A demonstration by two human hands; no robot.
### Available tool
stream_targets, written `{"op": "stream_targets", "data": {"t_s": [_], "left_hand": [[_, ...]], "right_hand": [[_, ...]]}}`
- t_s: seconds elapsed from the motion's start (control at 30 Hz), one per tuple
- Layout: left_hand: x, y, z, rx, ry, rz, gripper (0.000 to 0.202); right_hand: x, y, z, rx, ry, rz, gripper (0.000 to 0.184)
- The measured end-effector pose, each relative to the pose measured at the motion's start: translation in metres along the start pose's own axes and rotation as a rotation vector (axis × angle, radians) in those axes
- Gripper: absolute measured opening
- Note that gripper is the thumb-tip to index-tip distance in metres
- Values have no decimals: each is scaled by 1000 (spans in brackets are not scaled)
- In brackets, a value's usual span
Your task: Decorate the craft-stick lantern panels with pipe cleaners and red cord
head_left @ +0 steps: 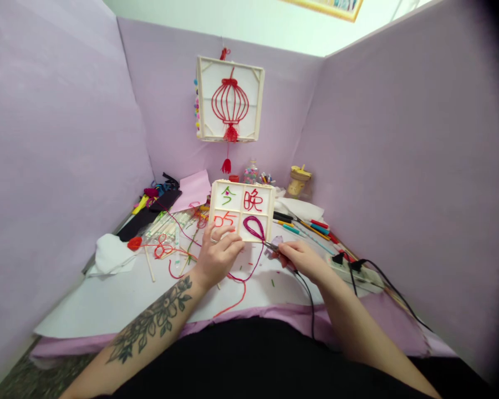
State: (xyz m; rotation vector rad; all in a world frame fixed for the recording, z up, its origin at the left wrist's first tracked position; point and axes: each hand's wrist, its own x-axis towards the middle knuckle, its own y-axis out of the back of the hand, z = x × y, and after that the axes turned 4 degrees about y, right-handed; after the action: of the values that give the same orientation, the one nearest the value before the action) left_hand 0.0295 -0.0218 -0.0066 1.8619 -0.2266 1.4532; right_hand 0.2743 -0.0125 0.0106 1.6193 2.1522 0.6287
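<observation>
A pale wooden frame (243, 212), split into four white panels, is tilted up in front of me. Red, green and orange yarn characters fill three panels; a loop of purple yarn (254, 227) lies on the lower right one. My left hand (221, 252) grips the frame's lower left edge, fingers over the orange character. Closed round a tool with a slim metal tip (270, 245), my right hand (297, 257) holds that tip against the purple yarn's lower end. The tool's kind is partly hidden by my fingers. The yarn's tail trails down to the table.
A lantern box (230, 100) with a red yarn design hangs at the back. Right of me lie markers (319, 227) and a power strip (368, 277) with black cables. Orange yarn (163, 246), sticks and white cloth (112, 255) are on the left. Purple boards enclose the table.
</observation>
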Motion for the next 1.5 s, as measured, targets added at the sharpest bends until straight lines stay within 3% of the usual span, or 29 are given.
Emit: {"op": "stream_targets", "data": {"t_s": [0.37,0.47,0.6,0.73,1.07,1.5], "left_hand": [[-1,-1,0,-7,-10,-32,14],[-4,-5,1,-7,-21,-29,15],[-9,-10,3,-12,-25,-64,14],[-12,-12,3,-3,-28,-90,14],[-12,-11,3,-13,-34,-135,17],[-9,-9,5,-38,-23,-125,16]], "right_hand": [[-1,3,-13,-65,-40,25,39],[-3,3,-18,-232,-46,52,41],[-5,1,-26,-527,46,111,43],[-4,0,-37,-666,23,97,45],[0,0,-40,-778,-39,88,41],[-2,3,-37,-665,5,66,38]]}}
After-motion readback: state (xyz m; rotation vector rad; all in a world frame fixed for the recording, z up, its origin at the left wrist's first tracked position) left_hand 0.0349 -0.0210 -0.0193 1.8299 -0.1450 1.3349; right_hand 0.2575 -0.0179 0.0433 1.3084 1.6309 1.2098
